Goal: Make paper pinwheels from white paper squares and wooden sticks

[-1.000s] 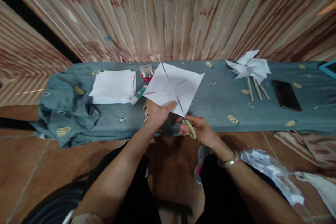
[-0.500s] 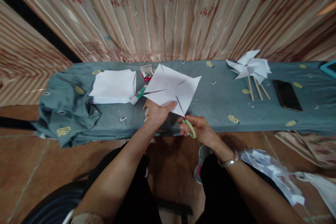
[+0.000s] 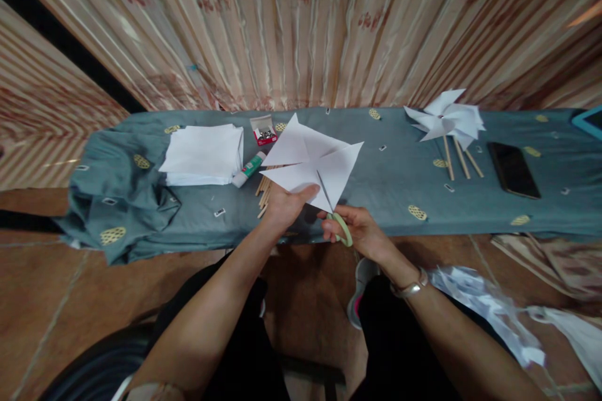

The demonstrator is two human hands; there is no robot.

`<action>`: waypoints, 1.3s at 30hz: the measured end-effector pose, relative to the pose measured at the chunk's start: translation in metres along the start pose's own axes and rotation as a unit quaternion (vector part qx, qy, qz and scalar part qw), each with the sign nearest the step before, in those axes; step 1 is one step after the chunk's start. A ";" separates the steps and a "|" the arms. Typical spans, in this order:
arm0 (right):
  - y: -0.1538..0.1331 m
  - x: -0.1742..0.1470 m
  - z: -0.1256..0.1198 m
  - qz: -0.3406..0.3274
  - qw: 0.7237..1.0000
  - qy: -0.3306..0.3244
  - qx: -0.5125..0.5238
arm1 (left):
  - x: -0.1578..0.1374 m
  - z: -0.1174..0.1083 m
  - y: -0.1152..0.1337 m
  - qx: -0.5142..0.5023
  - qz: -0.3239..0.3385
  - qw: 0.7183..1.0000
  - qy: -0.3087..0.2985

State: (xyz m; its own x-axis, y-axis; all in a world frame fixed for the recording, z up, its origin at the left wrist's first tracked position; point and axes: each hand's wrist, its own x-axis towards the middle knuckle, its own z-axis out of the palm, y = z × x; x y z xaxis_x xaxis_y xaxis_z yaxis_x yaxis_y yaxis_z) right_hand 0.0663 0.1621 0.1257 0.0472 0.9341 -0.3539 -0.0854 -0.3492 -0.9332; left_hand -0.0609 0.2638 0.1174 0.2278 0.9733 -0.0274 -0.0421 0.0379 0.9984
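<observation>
A white paper square [image 3: 308,153] with slits running in from its corners is held over the table by my left hand [image 3: 289,205], thumb on top and fingers hidden underneath. Closed round the pale green handles of a pair of scissors [image 3: 345,230] is my right hand [image 3: 360,230]. The scissor blades lie along the slit at the paper's near corner. Left of the paper are a glue stick [image 3: 249,169], an open red box of metal pins [image 3: 264,133] and several wooden sticks [image 3: 263,197], partly covered by my hand and the paper.
A stack of white paper [image 3: 202,153] sits at the left on the green cloth-covered table [image 3: 385,175]. Finished white pinwheels [image 3: 446,118] on sticks and a black phone [image 3: 514,169] lie to the right. A clear plastic bag with paper scraps [image 3: 489,307] is on the floor.
The paper has shifted slightly right, uncovering more of the pin box. The scissor blades now show along the near slit, where they were barely visible before.
</observation>
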 end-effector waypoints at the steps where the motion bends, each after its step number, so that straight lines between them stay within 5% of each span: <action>1: -0.001 0.000 0.000 0.001 1.000 0.000 0.001 | 0.000 0.000 0.001 0.000 0.001 1.000 -0.001; 39: -0.003 0.003 0.003 0.024 0.999 0.022 0.033 | -0.002 -0.002 0.006 -0.012 0.001 1.000 -0.019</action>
State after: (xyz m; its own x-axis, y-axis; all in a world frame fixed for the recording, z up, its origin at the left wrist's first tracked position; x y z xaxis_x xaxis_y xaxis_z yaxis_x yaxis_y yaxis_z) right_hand 0.0642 0.1660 0.1275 0.0853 0.9120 -0.4013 -0.1532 -0.3860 -0.9097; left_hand -0.0636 0.2622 0.1236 0.2646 0.9641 -0.0234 -0.0648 0.0420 0.9970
